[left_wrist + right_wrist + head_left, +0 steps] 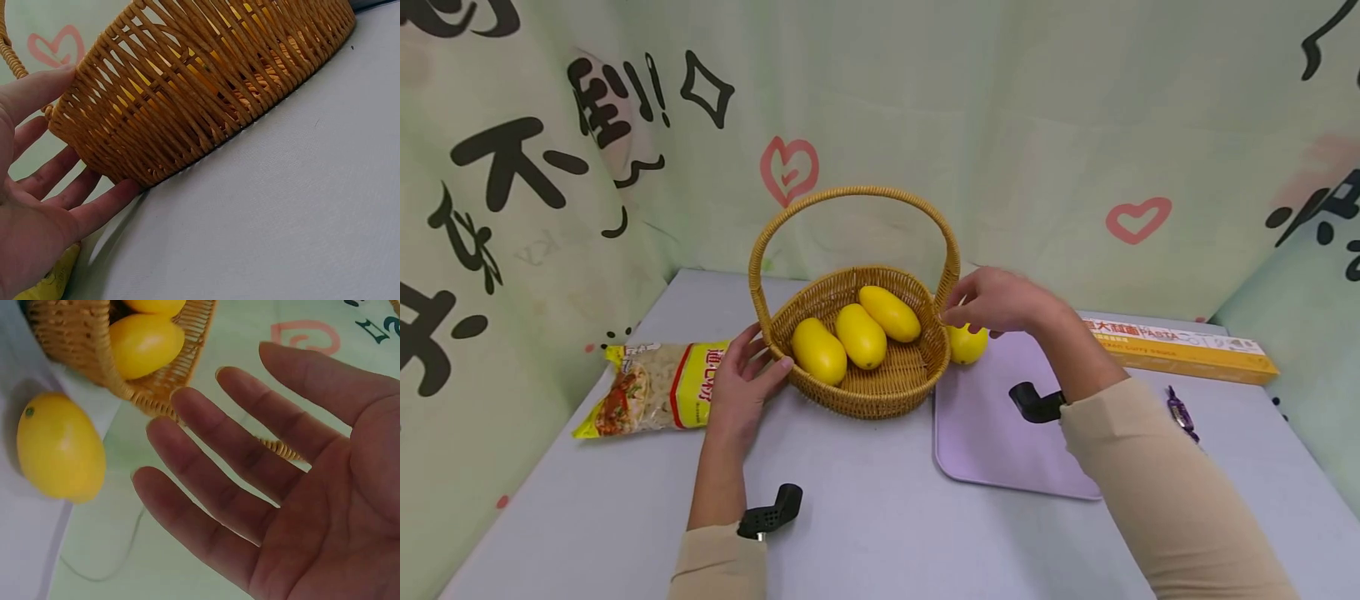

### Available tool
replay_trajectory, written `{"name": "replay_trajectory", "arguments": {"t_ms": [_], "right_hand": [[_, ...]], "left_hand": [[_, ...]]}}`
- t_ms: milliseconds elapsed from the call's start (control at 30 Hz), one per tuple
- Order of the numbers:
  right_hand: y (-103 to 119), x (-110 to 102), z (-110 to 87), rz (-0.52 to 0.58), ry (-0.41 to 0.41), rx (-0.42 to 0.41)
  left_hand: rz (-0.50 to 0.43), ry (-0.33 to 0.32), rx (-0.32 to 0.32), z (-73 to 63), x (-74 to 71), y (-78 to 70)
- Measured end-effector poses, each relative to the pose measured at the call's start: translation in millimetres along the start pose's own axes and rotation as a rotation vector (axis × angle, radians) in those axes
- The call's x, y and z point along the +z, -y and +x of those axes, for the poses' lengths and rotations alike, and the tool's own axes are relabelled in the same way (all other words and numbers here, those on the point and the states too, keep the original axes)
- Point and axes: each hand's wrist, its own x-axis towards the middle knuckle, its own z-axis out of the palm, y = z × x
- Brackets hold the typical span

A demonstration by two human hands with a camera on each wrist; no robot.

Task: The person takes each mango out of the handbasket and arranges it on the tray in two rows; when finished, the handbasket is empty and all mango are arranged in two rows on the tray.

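The left hand (741,393) lies against the left side of the basket (867,407), thumb at the rim and the other fingers relaxed along the outside of the weave, touching it rather than clenched round it. The right hand (1002,302) is released and holds nothing: its fingers are stretched out and spread just beside the basket's right side, near the foot of the handle (856,192), though whether a fingertip touches the cane I cannot tell. Three yellow fruits (862,336) lie inside the basket, toward its left and back, with bare weave at its front right; a fourth fruit (967,346) rests on the purple tray (1011,454), just to the right of the basket. The step in hand looks like steadying the basket from both sides. To do it well, I would press gently and evenly, low on the wall, since cane should flex and the uneven load could make it tip left. The right wrist and fingers want to stay clear of the loose fruit, which could roll, and the left knuckles clear of the pasta bag (651,392) lying left of the basket
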Motion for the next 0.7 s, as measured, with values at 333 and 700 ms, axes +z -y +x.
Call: {"name": "replay_trajectory", "arguments": {"t_ms": [333,700], "right_hand": [[25,3,13.7,0.034,0.1,-0.112],[33,15,44.6,0.115,0.077,-0.089]], "left_hand": [[-0.01,-0.001,0.0,-0.2,0.1,-1.4],[-0.032,0.0,0.01,1.8,0.6,0.5]]}}
